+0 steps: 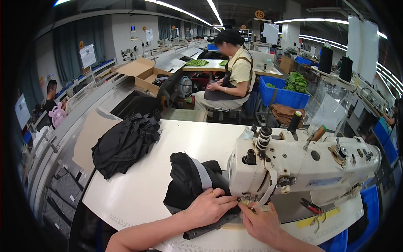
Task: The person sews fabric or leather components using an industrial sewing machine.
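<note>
A white sewing machine [306, 161] stands on the right of the table, its needle end directly in front of my hands. My left hand [212, 206], with a ring on one finger, holds down a black fabric piece [181, 185] beside the presser foot [247, 199]; its fingers are pressed together on the cloth. A light grey strip [201, 172] runs across that fabric. My right hand [261, 218] is closed, fingertips close against the presser foot; what they pinch is hidden. A dark strip with small holes [210, 227] lies under my left wrist.
A heap of black fabric [126, 145] lies at the table's left. Red-handled snips [310, 206] rest right of my right hand. Thread spools [295, 121] stand on the machine. Beyond the table, a seated person [235, 75] works near a blue crate [268, 98] and a cardboard box [149, 77].
</note>
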`<control>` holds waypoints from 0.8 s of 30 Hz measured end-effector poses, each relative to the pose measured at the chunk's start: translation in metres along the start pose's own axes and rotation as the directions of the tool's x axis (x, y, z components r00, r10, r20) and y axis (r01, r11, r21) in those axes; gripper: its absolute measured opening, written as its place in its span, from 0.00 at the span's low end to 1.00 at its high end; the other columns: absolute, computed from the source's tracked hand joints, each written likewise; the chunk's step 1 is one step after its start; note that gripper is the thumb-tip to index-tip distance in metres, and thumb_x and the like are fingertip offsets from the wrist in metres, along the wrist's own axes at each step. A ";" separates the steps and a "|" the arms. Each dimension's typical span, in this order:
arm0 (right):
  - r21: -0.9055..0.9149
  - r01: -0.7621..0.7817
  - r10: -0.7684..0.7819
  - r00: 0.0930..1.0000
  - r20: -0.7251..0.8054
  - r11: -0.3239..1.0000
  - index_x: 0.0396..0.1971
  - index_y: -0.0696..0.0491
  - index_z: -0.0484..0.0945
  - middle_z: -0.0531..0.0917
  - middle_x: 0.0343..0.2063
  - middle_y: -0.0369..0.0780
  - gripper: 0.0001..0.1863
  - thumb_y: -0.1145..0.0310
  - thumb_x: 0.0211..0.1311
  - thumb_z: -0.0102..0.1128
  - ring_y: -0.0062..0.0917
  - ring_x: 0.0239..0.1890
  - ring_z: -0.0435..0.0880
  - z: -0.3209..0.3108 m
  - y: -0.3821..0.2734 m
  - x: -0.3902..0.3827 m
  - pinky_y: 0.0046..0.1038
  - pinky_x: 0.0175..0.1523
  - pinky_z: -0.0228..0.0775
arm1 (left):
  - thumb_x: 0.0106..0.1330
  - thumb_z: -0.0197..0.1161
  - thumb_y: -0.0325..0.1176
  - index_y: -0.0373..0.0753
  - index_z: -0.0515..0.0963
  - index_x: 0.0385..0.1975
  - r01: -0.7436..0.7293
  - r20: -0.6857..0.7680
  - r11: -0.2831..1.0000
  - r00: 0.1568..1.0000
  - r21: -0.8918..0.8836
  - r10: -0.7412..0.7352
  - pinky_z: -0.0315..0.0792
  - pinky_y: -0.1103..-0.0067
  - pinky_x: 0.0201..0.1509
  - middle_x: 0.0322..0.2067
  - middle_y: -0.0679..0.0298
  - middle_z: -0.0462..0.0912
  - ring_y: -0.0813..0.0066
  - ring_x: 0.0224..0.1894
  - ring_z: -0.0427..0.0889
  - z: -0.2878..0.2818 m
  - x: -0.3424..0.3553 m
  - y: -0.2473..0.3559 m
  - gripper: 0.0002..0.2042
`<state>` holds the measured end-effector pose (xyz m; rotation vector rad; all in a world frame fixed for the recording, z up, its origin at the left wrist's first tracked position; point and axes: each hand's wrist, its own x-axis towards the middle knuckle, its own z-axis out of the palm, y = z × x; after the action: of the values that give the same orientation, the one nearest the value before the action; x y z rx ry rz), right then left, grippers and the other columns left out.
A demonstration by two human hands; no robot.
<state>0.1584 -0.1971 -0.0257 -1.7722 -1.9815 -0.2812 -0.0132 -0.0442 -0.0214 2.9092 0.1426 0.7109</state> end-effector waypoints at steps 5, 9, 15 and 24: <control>-0.009 0.050 -0.050 0.999 0.008 0.999 0.41 0.55 0.80 0.81 0.29 0.40 0.15 0.67 0.53 0.63 0.37 0.32 0.74 -0.002 0.001 0.002 0.37 0.40 0.67 | 0.55 0.63 0.30 0.42 0.82 0.44 -0.003 -0.021 1.000 1.000 -0.027 0.002 0.70 0.74 0.45 0.49 0.72 0.81 0.72 0.45 0.75 -0.001 -0.003 0.000 0.15; -0.006 0.053 -0.053 0.999 -0.011 0.999 0.41 0.54 0.81 0.81 0.30 0.38 0.15 0.67 0.53 0.64 0.36 0.31 0.74 0.000 0.004 0.001 0.37 0.39 0.67 | 0.55 0.63 0.30 0.43 0.83 0.44 -0.014 -0.035 0.999 0.999 -0.039 0.013 0.69 0.74 0.45 0.49 0.72 0.82 0.73 0.46 0.76 0.001 -0.004 0.000 0.15; -0.066 0.069 -0.071 0.997 -0.031 0.995 0.38 0.54 0.82 0.80 0.30 0.38 0.14 0.67 0.51 0.65 0.35 0.28 0.72 0.006 0.005 -0.001 0.35 0.37 0.65 | 0.54 0.63 0.30 0.43 0.83 0.43 -0.036 -0.048 0.999 0.998 -0.039 0.034 0.69 0.74 0.45 0.48 0.73 0.82 0.73 0.45 0.75 0.001 -0.003 -0.004 0.15; -0.214 0.118 -0.119 0.993 0.008 0.970 0.49 0.51 0.81 0.82 0.34 0.36 0.20 0.66 0.54 0.64 0.27 0.32 0.82 0.003 0.003 0.000 0.40 0.39 0.71 | 0.53 0.63 0.30 0.43 0.83 0.44 -0.074 -0.040 0.997 0.996 -0.008 0.074 0.68 0.73 0.45 0.47 0.74 0.82 0.72 0.44 0.75 0.003 0.001 -0.012 0.16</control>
<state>0.1607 -0.1952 -0.0285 -1.7791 -2.1255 -0.5574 -0.0119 -0.0321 -0.0252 2.9055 0.0358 0.7796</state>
